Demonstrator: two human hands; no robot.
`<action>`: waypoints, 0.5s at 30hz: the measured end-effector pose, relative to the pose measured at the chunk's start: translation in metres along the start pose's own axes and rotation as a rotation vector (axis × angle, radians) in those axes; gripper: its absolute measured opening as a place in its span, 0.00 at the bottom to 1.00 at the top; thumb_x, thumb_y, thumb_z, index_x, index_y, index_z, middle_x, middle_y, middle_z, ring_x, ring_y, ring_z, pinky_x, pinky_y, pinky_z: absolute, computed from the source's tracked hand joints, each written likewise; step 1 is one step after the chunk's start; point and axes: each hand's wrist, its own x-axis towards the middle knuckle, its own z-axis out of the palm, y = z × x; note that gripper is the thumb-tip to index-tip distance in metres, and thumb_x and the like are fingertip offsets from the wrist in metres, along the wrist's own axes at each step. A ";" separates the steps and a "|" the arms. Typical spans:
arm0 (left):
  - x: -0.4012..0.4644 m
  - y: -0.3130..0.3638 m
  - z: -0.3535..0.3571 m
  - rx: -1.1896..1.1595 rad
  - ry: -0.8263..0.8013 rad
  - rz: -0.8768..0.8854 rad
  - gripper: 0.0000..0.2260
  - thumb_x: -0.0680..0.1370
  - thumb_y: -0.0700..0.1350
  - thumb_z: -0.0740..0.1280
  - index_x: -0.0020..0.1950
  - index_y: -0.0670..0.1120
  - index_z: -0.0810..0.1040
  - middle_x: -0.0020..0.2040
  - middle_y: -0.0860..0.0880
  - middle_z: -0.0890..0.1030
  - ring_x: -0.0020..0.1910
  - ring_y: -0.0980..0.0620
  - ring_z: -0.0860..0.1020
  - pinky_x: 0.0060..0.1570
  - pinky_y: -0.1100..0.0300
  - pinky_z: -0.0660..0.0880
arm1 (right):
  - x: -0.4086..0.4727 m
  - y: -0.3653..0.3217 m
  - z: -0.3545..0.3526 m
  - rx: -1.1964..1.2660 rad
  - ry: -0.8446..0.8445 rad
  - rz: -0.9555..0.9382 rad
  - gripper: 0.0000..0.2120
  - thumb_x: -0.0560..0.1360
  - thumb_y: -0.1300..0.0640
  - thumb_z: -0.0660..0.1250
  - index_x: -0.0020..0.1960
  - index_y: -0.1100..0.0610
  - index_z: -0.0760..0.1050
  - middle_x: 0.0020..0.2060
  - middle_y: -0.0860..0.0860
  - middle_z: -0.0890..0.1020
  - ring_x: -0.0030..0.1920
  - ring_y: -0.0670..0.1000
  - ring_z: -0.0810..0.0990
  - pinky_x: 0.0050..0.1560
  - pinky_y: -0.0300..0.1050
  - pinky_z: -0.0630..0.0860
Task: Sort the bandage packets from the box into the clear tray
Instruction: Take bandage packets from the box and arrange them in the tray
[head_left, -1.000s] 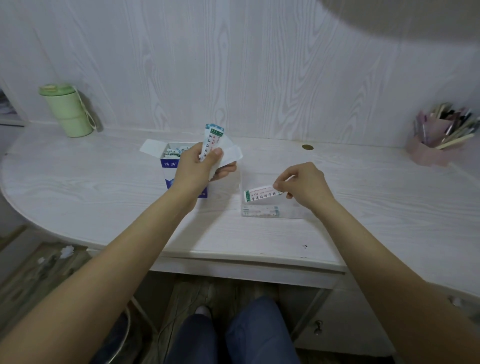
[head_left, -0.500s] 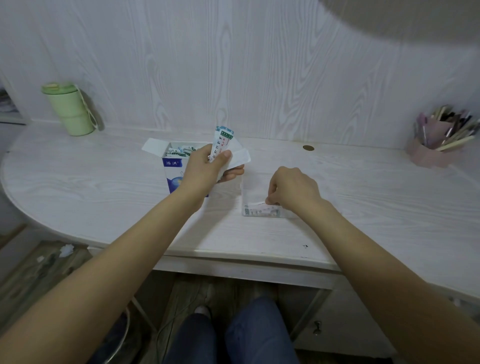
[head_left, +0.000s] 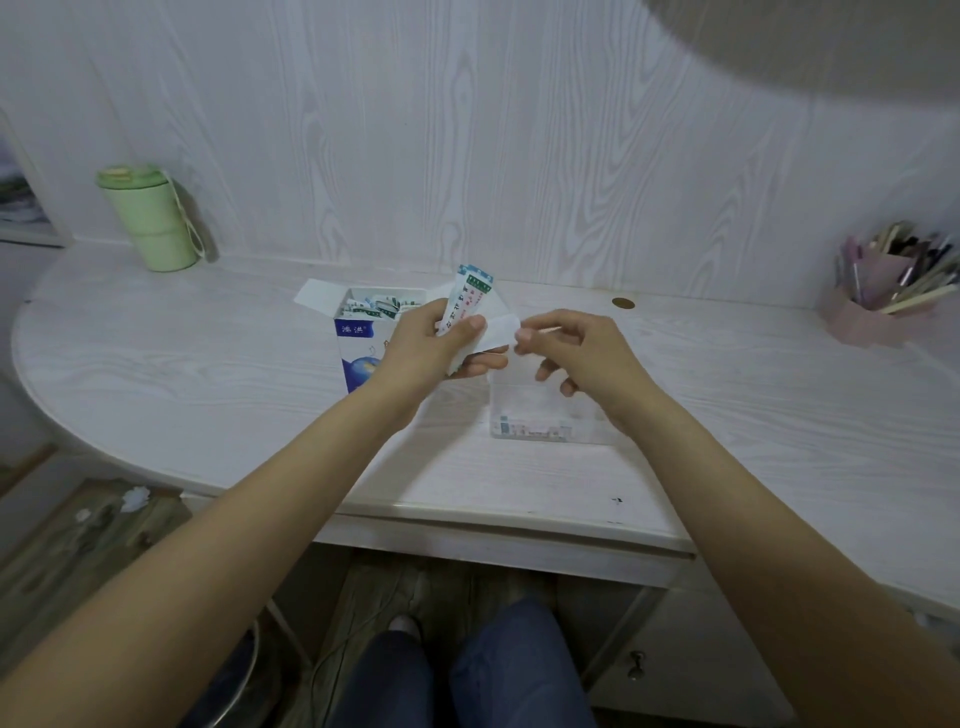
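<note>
Fingers (head_left: 524, 338) of the right hand (head_left: 582, 358) are closing in a pinch at the loose white end of a packet (head_left: 496, 335) that sticks out sideways from the bundle of packets (head_left: 465, 301); whether they already grip it or only touch it cannot be told. That bundle is held by the left hand (head_left: 436, 348), its thumb and fingers curled round the lower part so the printed strips fan upward, while the white one lies with its long axis pointing right, straight at the right hand. Both hands hover just beside the box (head_left: 363, 343), which stands open on the table (head_left: 208, 374) with more packets showing in its top. Just right of the box and nearer the person sits the clear tray (head_left: 545, 426), directly under the right hand, with a few packets lying along its near wall. Judging by this, the right hand is the nearer one to the tray, so the coming move likely draws the white packet out rightward and lowers it into the tray.
</note>
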 end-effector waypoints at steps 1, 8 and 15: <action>-0.001 0.000 0.001 0.003 -0.039 -0.011 0.06 0.80 0.40 0.62 0.55 0.44 0.76 0.47 0.43 0.84 0.42 0.46 0.84 0.43 0.60 0.81 | -0.001 -0.002 0.000 0.053 0.007 -0.002 0.07 0.74 0.54 0.71 0.50 0.56 0.80 0.39 0.48 0.84 0.30 0.43 0.77 0.27 0.35 0.69; -0.004 -0.001 0.006 0.027 -0.089 0.029 0.05 0.80 0.42 0.63 0.53 0.48 0.76 0.47 0.50 0.83 0.41 0.45 0.84 0.43 0.59 0.81 | 0.000 -0.003 -0.003 0.199 0.084 0.064 0.11 0.72 0.65 0.72 0.54 0.64 0.78 0.32 0.54 0.81 0.28 0.43 0.80 0.31 0.32 0.75; 0.002 0.000 -0.001 0.064 0.054 0.026 0.07 0.81 0.41 0.60 0.57 0.42 0.73 0.40 0.45 0.82 0.34 0.52 0.83 0.39 0.61 0.80 | -0.001 0.011 -0.023 0.380 0.063 0.115 0.07 0.74 0.62 0.69 0.41 0.67 0.79 0.38 0.59 0.82 0.37 0.47 0.84 0.42 0.32 0.79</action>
